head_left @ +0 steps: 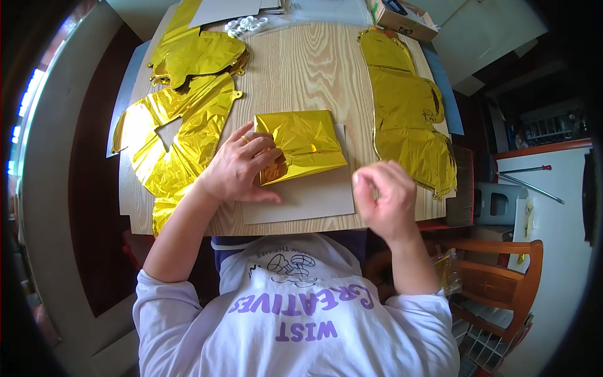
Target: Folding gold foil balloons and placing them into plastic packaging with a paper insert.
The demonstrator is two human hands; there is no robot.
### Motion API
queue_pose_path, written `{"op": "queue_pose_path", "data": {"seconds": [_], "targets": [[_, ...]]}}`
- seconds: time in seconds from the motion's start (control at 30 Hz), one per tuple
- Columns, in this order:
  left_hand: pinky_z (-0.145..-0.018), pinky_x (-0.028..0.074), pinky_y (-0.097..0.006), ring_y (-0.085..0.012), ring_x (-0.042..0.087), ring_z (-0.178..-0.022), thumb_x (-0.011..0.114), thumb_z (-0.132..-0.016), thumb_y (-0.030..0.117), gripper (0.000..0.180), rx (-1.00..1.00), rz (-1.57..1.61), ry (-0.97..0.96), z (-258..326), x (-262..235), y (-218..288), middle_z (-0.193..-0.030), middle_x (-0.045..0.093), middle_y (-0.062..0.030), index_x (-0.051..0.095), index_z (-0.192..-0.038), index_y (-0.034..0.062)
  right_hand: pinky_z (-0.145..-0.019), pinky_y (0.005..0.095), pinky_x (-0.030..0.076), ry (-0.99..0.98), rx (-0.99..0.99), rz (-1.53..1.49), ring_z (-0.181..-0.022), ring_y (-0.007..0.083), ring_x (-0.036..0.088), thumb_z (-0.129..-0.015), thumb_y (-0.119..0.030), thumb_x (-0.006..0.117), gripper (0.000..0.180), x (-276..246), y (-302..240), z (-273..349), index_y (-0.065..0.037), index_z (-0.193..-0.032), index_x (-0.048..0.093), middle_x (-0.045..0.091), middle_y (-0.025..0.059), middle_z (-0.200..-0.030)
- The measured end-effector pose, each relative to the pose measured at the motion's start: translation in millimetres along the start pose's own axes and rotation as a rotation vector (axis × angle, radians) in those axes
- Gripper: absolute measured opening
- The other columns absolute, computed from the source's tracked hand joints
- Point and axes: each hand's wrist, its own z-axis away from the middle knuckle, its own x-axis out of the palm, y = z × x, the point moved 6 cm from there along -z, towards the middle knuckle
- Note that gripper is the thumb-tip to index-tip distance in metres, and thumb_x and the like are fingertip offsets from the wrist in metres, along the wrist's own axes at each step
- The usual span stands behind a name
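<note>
A folded gold foil balloon (308, 141) lies on a grey card sheet (314, 198) at the middle of a wooden table (308, 69). My left hand (242, 166), with a ring on one finger, presses flat on the lower left part of that foil. My right hand (384, 195) hovers above the table's near edge to the right of the card, fingers curled loosely, nothing seen in it.
Flat gold foil balloons lie at the left (179, 135), far left (195, 53) and along the right side (408, 107). A cardboard box (402, 19) and small white pieces (246, 25) sit at the far edge. A wooden chair (502, 276) stands right of me.
</note>
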Motion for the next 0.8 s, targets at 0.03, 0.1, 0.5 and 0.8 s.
{"op": "queue_pose_path", "data": {"seconds": [0.03,0.1,0.5,0.8], "targets": [[-0.113,0.038,-0.059,-0.0336,0.063,-0.116,0.08,-0.07,0.064,0.077,0.009,0.013,-0.005,0.3,-0.7,0.6,-0.113,0.066,-0.0147,0.068,-0.115,0.0035,-0.073,0.039,0.052,0.009,-0.055,0.001,-0.081,0.0303,0.066,-0.086,-0.011,0.071,0.009,2.3,2.3,-10.6,-0.005,-0.092,0.069,0.07,0.0117,-0.091],[-0.114,0.036,-0.06,-0.0346,0.062,-0.118,0.076,-0.071,0.07,0.081,0.021,0.033,-0.017,1.6,-3.7,1.6,-0.114,0.065,-0.0156,0.068,-0.116,0.003,-0.085,0.0394,0.054,0.026,-0.168,-0.002,-0.096,0.0332,0.068,-0.09,-0.016,0.07,0.017,10.8,8.7,-40.1,-0.004,-0.101,0.072,0.072,0.0165,-0.106],[-0.117,0.03,-0.056,-0.0424,0.043,-0.139,0.068,-0.081,0.07,0.096,-0.214,0.196,-0.011,2.7,7.3,-9.1,-0.147,0.048,-0.0221,0.047,-0.144,0.0,-0.121,0.0499,0.026,-0.3,-0.12,0.034,-0.143,0.0372,0.039,-0.1,-0.027,0.06,0.052,97.9,23.5,-21.1,0.0,-0.144,0.05,0.045,0.0217,-0.152],[-0.122,0.023,-0.053,-0.0399,0.037,-0.145,0.063,-0.08,0.075,0.105,-0.222,0.047,-0.108,-2.8,8.6,11.6,-0.151,0.046,-0.0224,0.043,-0.148,-0.0027,-0.119,0.0528,0.028,-0.239,-0.04,0.212,-0.143,0.0391,0.038,-0.094,-0.031,0.068,0.069,45.7,21.1,14.1,-0.003,-0.151,0.042,0.039,0.0212,-0.156]]}}
